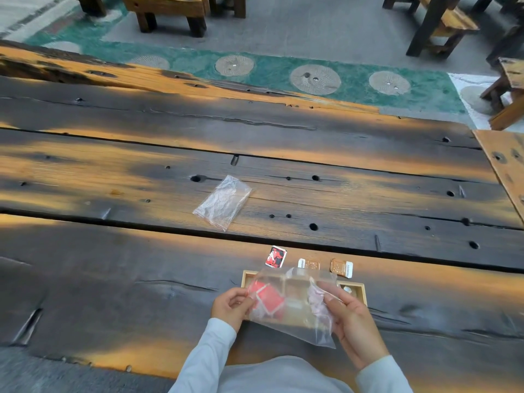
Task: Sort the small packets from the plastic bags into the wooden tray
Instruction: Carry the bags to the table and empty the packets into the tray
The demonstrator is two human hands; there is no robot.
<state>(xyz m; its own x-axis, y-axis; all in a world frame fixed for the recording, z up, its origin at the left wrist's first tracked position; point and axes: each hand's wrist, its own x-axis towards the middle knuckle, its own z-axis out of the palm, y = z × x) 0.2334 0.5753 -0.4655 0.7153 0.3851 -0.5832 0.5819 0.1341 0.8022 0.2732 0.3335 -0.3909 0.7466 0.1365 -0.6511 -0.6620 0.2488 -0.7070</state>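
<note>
Both hands hold a clear plastic bag up over the wooden tray, hiding most of it. My left hand pinches the bag's left edge and my right hand grips its right side. Red packets show through the plastic on the left; I cannot tell whether they lie in the bag or in the tray. Just beyond the tray, on the table, lie a red-and-black packet and two brown packets. A second clear bag lies flat farther away.
The table is made of dark, rough wooden planks with holes and gaps. Wooden benches stand on the floor beyond it, and another wooden bench at the far right.
</note>
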